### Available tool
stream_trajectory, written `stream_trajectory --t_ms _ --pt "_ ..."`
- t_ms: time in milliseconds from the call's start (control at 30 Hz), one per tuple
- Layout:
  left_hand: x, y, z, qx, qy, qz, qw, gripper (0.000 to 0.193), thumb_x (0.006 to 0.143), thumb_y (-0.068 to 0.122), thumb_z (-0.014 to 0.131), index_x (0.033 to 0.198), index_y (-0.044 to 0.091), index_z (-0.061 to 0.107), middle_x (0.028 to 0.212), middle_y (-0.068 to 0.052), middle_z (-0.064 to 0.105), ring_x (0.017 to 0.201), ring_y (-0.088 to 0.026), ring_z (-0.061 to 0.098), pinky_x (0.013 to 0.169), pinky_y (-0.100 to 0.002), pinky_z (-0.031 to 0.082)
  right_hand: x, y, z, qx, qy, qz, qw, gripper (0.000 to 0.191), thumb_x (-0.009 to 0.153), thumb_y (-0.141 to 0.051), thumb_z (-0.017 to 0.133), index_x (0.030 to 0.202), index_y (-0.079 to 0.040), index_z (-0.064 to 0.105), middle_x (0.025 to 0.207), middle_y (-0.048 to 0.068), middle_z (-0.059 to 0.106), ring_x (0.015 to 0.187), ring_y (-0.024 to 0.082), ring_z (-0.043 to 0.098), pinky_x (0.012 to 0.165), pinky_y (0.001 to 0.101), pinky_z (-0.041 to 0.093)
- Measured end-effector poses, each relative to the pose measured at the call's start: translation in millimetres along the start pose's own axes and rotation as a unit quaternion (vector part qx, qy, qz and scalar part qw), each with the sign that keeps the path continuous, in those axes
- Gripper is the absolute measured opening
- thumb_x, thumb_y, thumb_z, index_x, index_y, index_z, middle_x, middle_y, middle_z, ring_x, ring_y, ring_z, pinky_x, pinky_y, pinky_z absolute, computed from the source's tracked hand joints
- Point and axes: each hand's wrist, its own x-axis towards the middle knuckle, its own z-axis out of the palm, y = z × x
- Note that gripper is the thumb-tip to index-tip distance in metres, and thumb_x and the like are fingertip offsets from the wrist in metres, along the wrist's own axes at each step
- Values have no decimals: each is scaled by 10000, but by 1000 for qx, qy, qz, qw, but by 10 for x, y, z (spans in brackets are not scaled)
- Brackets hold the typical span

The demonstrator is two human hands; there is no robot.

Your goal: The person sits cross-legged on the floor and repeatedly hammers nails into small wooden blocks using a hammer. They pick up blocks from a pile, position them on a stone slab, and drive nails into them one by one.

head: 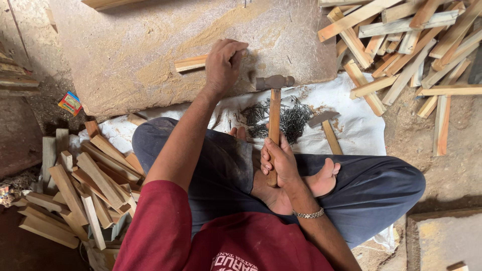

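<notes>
Seated person, wood strip under one hand, hammer in the other.
Left hand clamped on wood strip lying on stone slab; nail pile on white sack; right hand fisted round hammer handle, head raised above nails.

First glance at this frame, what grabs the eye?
The hammer at centre, its wooden handle gripped by the right hand with the head raised over a dark heap of nails on a white sack. Above it, the left hand presses a short wood strip onto a dusty stone slab. Piles of cut wood sticks lie upper right and lower left.
</notes>
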Motion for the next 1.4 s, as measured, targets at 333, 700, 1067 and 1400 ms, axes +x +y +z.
stream_trajectory --t_ms 333,700,1067,1400 --pt "-29 17 -3 -60 -10 -70 996 604 948 126 777 1475 142 483 984 4 758 905 -143 703 875 -331 600 7 -423 363 -346 94 -171 918 356 1042 -211 611 1340 -30 542 674 37 549 492 68 505 405 246 413" --pt "-13 15 -22 -62 -26 -75 995 818 934 70 791 1581 138 296 959 28 777 938 -140 745 905 -321 591 298 -864 674 -582 122 -213 775 634 1024 -283 595 1550 2 383 1311 266 639 1173 355 667 983 437 526" --pt "-26 11 -13 -77 -26 -81 993 881 935 62 796 1609 162 238 983 11 773 905 -139 757 871 -313 620 339 -818 714 -628 148 -184 742 685 1012 -318 593 1584 -23 359 1247 278 673 1121 405 677 938 472 557" --pt "-62 27 -50 -108 23 -64 992 899 891 -93 624 1628 171 181 1159 -79 626 851 -145 684 729 -280 626 12 -810 586 -498 90 -474 721 549 1102 -175 618 1539 65 386 1319 270 630 1108 282 669 953 357 562"
